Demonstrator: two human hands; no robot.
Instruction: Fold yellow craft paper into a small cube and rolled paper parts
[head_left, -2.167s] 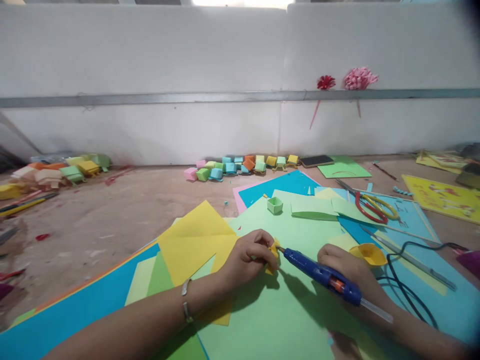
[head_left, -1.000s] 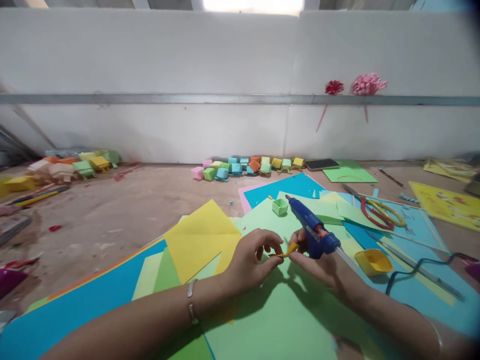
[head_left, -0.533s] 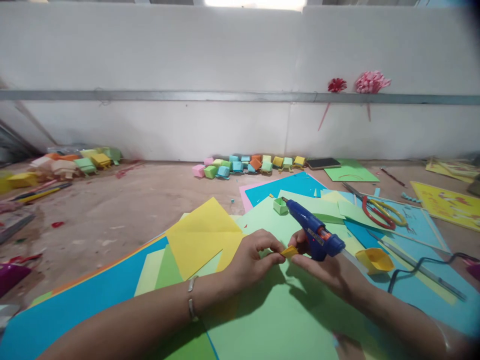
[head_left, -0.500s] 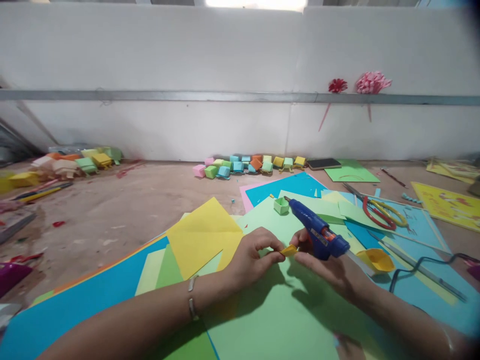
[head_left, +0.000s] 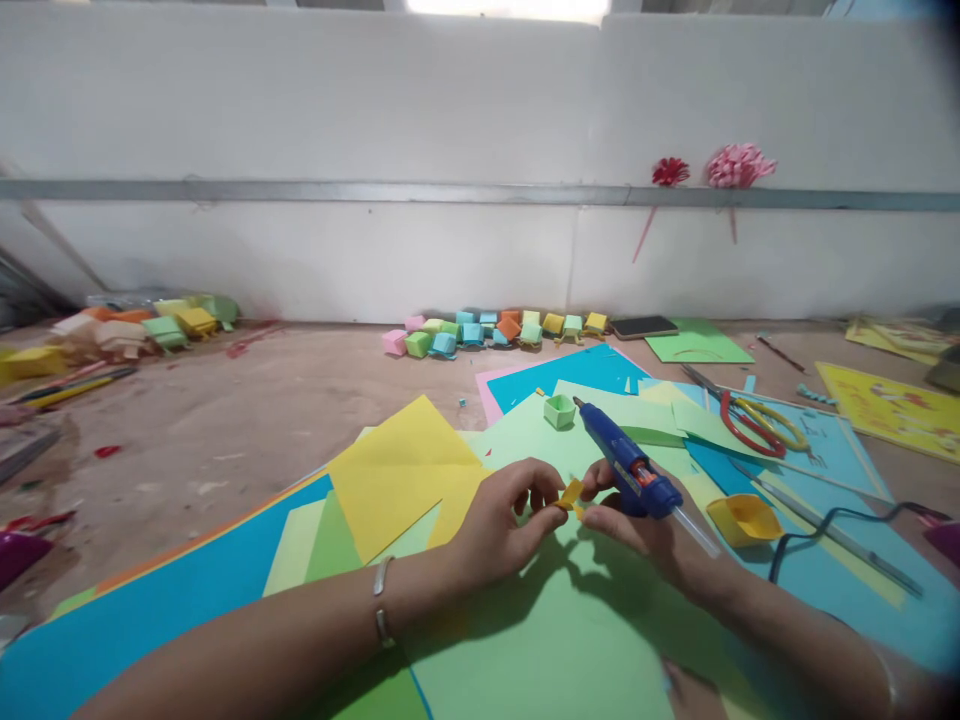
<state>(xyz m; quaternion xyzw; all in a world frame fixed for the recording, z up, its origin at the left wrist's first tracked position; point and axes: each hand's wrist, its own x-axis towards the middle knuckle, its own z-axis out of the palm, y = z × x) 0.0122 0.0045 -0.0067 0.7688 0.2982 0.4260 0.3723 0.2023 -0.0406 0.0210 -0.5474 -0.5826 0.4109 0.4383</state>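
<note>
My left hand point(head_left: 499, 515), with a silver bangle at the wrist, pinches a small folded piece of yellow paper point(head_left: 571, 492) between thumb and fingers. My right hand point(head_left: 660, 550) holds a blue hot glue gun point(head_left: 611, 440), nozzle pointing up and to the left, a clear glue stick out of its back. The right thumb and fingertip are by the paper's right side; whether they touch it I cannot tell. Just left of the nozzle sits a small open green paper box point(head_left: 559, 411). A yellow paper box point(head_left: 744, 520) lies beyond my right wrist.
Sheets of green paper point(head_left: 540, 620), yellow paper point(head_left: 405, 470) and blue paper point(head_left: 172, 600) overlap under my hands. Scissors point(head_left: 761, 425) and a black cord point(head_left: 817, 528) lie to the right. Several small paper figures point(head_left: 469, 335) line the wall, with a dark phone-like slab point(head_left: 643, 327) beside them.
The yellow paper piece has turned from lying nearly flat to standing more upright in my left fingers. My right fingertips have drawn slightly apart from it, and the glue gun has tilted a little.
</note>
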